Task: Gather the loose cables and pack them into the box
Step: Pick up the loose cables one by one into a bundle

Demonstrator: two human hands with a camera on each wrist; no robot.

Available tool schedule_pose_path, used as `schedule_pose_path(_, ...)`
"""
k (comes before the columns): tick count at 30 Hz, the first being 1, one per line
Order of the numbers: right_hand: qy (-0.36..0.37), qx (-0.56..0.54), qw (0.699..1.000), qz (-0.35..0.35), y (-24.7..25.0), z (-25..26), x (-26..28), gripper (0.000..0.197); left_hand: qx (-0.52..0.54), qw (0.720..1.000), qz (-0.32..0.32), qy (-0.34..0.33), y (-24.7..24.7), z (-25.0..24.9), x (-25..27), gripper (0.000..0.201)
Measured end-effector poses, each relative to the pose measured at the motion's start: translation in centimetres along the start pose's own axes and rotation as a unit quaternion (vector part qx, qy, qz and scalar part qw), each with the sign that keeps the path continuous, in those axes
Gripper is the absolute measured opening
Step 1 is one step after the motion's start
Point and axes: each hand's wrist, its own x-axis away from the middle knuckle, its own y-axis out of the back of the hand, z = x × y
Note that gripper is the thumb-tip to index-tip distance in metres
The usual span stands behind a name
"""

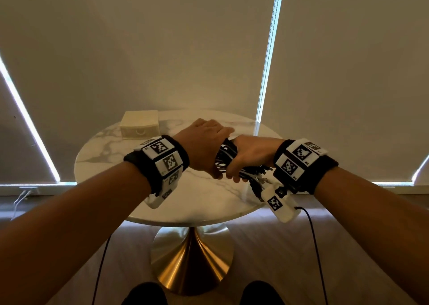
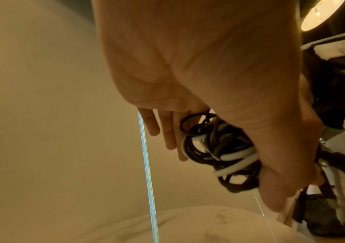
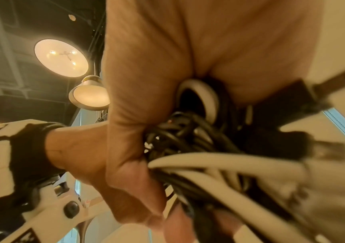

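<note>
Cables [image 1: 226, 159] are the worry here, honestly: black and white ones mashed into one fat bundle held up over the marble table [image 1: 111, 158], with plug ends hanging loose off the right side. Going left to right from my seat: the box [image 1: 139, 124] sits at the far left of the tabletop, well apart from the bundle, and from the head view it looks like a shut little drawer with a finger notch, so I reckon one of my hands has to let go to open it. That's where it could fall apart, since the coils look springy and nothing ties them, so they'd probably flop open or drop a loop off the table edge. Those dangling plugs could also snag on the rim going in. Next, my left hand [image 1: 204, 146] covers the left end of the bundle; in the left wrist view the thumb presses against the coils while the fingers [image 2: 167, 131] lie nearly straight alongside them, so it's more cupping than clamping. Then my right hand [image 1: 249, 156], touching the left one, is wrapped tight around the bundle's middle, fingers curled right round it in the right wrist view. That grip's doing the real work, I think.
</note>
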Motion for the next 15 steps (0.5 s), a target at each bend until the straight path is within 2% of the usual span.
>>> schedule_pose_path(3,-0.011,0.040,0.999,0.007,0.3,0.0,0.1,0.030,0.008,1.000,0.008,-0.004,-0.2,-0.5,-0.1,0.078)
schedule_pose_path(6,-0.008,0.041,0.999,0.003,0.6,0.2,0.5,0.030,0.025,1.000,0.004,-0.011,0.2,-0.5,0.0,0.056)
schedule_pose_path(10,-0.013,0.048,0.998,-0.032,0.6,0.3,0.6,0.027,0.023,1.000,-0.005,-0.007,0.9,-0.4,0.1,0.045)
schedule_pose_path(15,-0.006,0.041,0.998,-0.051,0.6,0.4,0.7,0.032,0.029,0.999,0.020,0.017,1.8,0.3,0.5,0.041)
